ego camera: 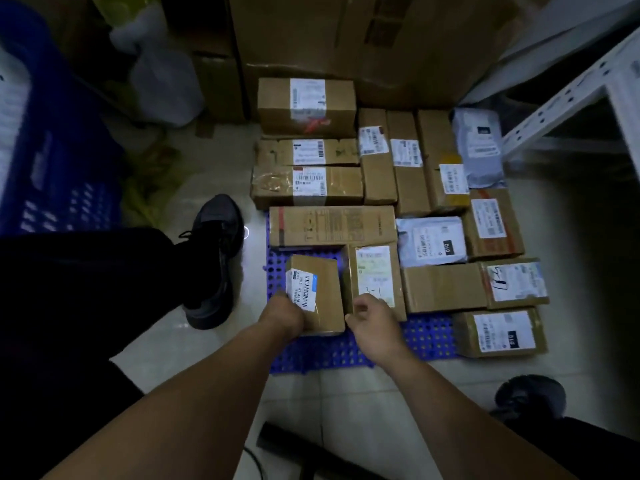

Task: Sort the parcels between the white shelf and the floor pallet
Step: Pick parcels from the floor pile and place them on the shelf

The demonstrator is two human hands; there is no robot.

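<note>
A blue perforated floor pallet [429, 336] carries several brown cardboard parcels and grey mailer bags. My left hand [282, 315] grips the near left corner of a small brown box [323, 289] with a barcode label, tilted above the pallet's near left part. My right hand [372, 323] hovers just right of that box with its fingers loosely curled, in front of a parcel with a pale green label [375, 278]; whether it touches either one is unclear. The white shelf [568, 98] stands at the upper right, only its perforated post and rail showing.
Large cartons [363, 39] stand behind the pallet. A blue crate [59, 161] sits at the left. My shoes [214, 251] [530, 396] rest on the tiled floor on either side. A dark tube [311, 448] lies on the floor near me.
</note>
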